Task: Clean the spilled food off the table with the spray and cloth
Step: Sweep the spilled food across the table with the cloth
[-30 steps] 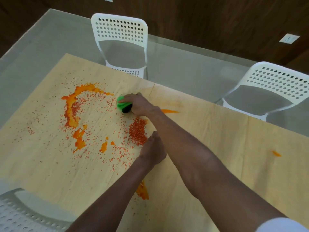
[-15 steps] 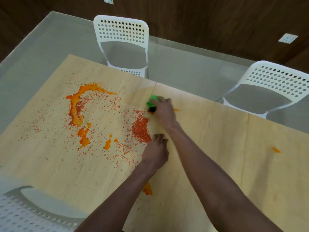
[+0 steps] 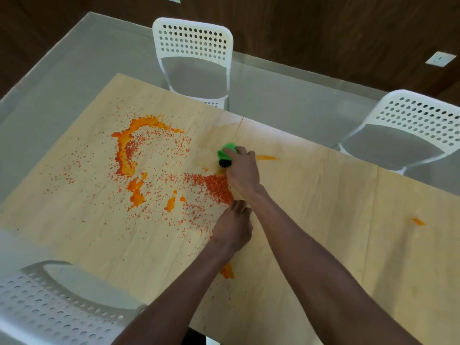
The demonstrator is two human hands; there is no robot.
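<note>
Right hand [image 3: 242, 170], gripping green cloth [image 3: 226, 152], back over heaped orange crumbs [image 3: 214, 186]; left hand [image 3: 232, 229] still curled, empty, on table [image 3: 323, 220].

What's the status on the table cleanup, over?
Right hand grips green cloth on table. Left hand rests curled beside the orange crumb pile. Big orange smear uncleaned. Nothing blocking.

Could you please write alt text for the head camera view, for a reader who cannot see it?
A person's right hand presses a bunched green cloth onto a pale wooden table beside a heap of spilled orange-red food crumbs, while the left hand rests, fingers curled, on the table nearby. Orange sauce smears lie further left; three white perforated chairs surround the table.
</note>
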